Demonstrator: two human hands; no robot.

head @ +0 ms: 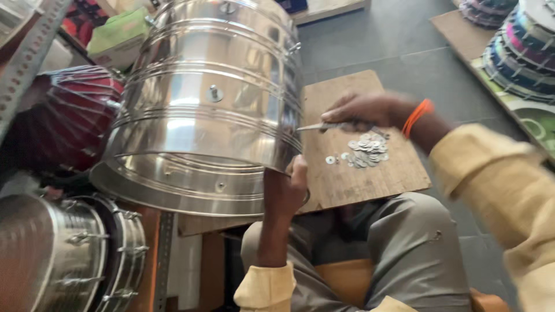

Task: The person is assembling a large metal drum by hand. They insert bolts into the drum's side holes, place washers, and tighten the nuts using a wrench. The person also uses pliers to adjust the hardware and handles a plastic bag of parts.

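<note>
Landmark: a large shiny steel drum shell [214,98], ribbed and cylindrical, lies tilted on its side with its open rim towards the person.
Left hand: the left hand [293,179] is clenched over the near lower rim of the drum shell, fingers curled inside the edge, forearm rising from a pale yellow cuff.
Right hand: the right hand [361,110] sits just right of the drum shell, closed around a thin metal tool [315,126]; an orange band [417,117] circles the wrist. The hand is blurred.
Tool: its tip points left and meets the drum shell's side wall near the lower ribs.
Board: a flat brown wooden board [347,179] lies to the right of and partly under the drum shell, resting over the person's grey-trousered knees.
Washers: a small heap of silver metal washers [364,151] lies on the board, right of the drum shell and just below the right hand.
Red drum: a red rope-laced drum [75,115] stands to the left of the drum shell.
Second drum: a steel drum with tension hooks [69,254] lies below and left of the drum shell.
Stack: coloured round rings [520,52] are piled well to the right of the drum shell.
</note>
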